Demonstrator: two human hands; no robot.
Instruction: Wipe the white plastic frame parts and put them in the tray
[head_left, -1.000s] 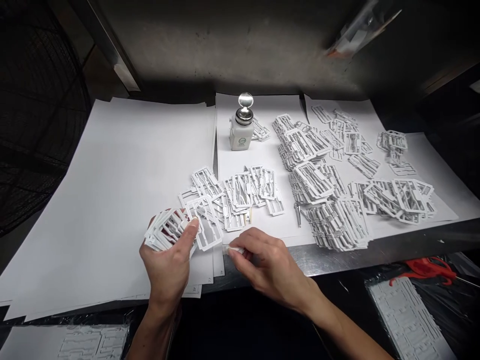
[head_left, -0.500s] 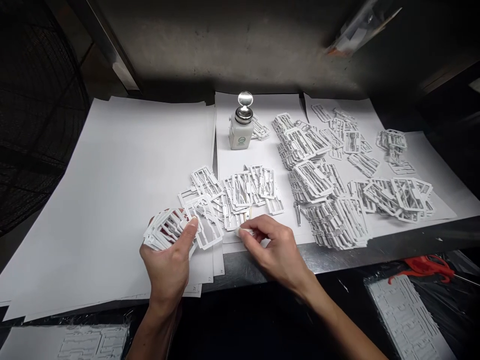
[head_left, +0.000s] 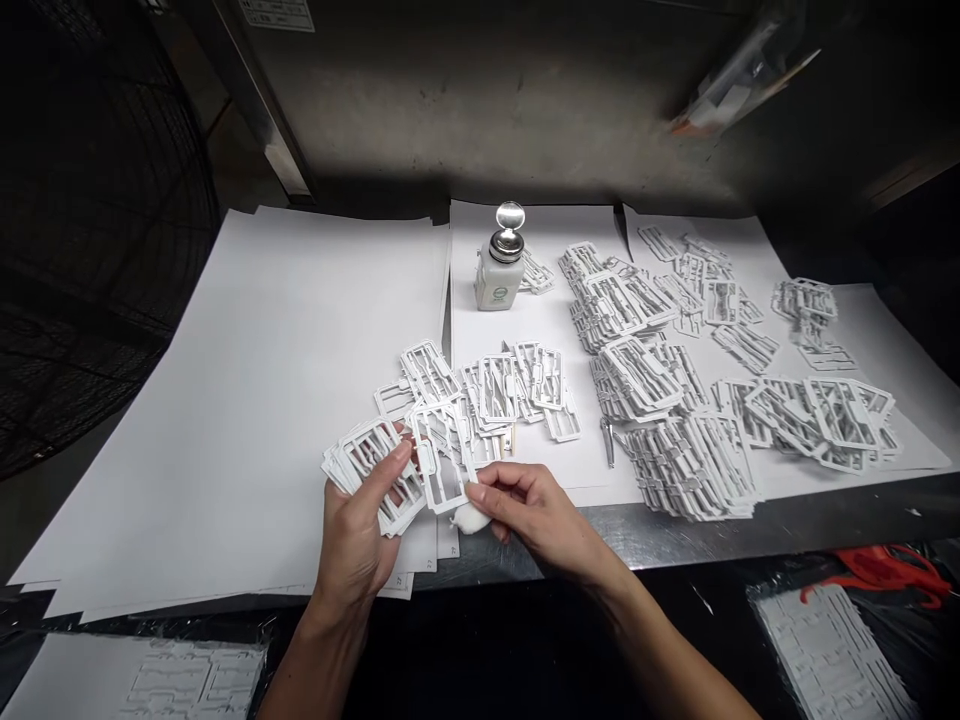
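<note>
My left hand (head_left: 352, 535) is closed around a fanned stack of thin white cut-out frames (head_left: 346, 447), its thumb pressed across the top. One single white frame (head_left: 427, 457) stands out to the right of that stack. My right hand (head_left: 544, 520) pinches this frame's lower right corner between thumb and fingers. A white cotton wad (head_left: 470, 519) sits under the right thumb, in the same hand. Just beyond both hands lies a loose heap of similar frames (head_left: 497, 390).
A dispenser bottle (head_left: 499, 285) with its metal lid up stands at the back. Nail clippers (head_left: 607, 442) lie beside stacked frames (head_left: 686, 465). More frames (head_left: 840, 410) are piled at right. Red scissors (head_left: 877, 570) and packed sheets (head_left: 832, 640) are at lower right. White paper (head_left: 300, 350) covers the left.
My right hand has come to the single frame and now pinches its corner along with the cotton. The left hand still grips the stack. The whole view has shifted slightly.
</note>
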